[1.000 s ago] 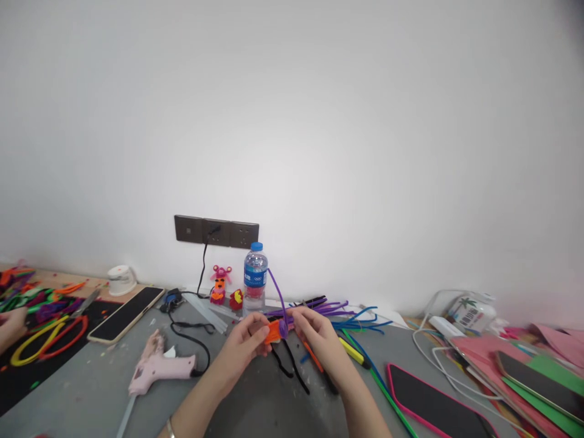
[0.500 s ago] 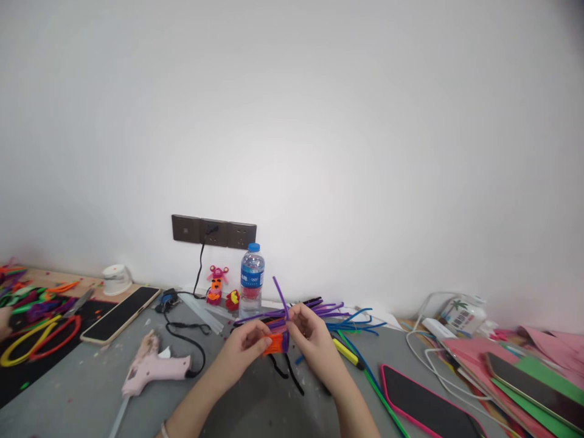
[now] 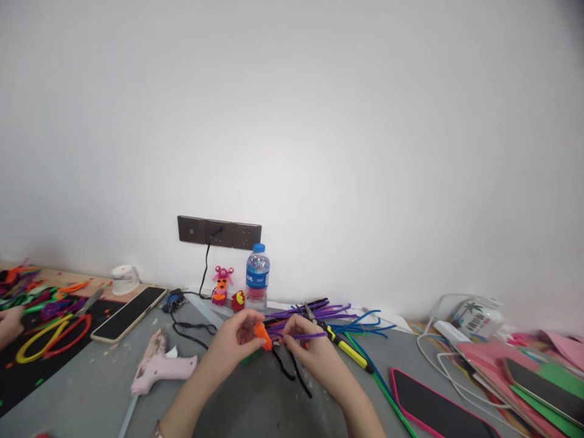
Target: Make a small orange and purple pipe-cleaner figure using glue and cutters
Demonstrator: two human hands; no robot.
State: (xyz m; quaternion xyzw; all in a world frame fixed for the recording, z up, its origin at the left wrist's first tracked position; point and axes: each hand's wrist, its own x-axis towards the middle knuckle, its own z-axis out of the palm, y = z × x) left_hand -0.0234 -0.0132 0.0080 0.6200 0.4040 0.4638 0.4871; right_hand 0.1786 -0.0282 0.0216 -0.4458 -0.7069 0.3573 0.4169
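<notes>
My left hand (image 3: 235, 344) pinches a small orange pipe-cleaner piece (image 3: 261, 334) above the grey table (image 3: 91, 395). My right hand (image 3: 309, 353) is closed on a purple pipe cleaner (image 3: 303, 336) that runs sideways from the orange piece. Both hands meet at mid-table, just in front of a pile of purple and blue pipe cleaners (image 3: 340, 316). A black pipe cleaner (image 3: 292, 372) lies on the table under my hands.
A pink glue gun (image 3: 157, 365) lies left of my hands, its cord running to the wall sockets (image 3: 219, 232). A water bottle (image 3: 257, 277), two small figures (image 3: 221, 285), yellow-handled scissors (image 3: 344, 348) and phones (image 3: 130, 313) (image 3: 438, 410) surround the spot. Another person's hand (image 3: 9, 325) is at far left.
The purple pipe cleaner's free end swung down from upright to lying sideways in my right hand. The orange piece has turned, and both hands sit slightly lower.
</notes>
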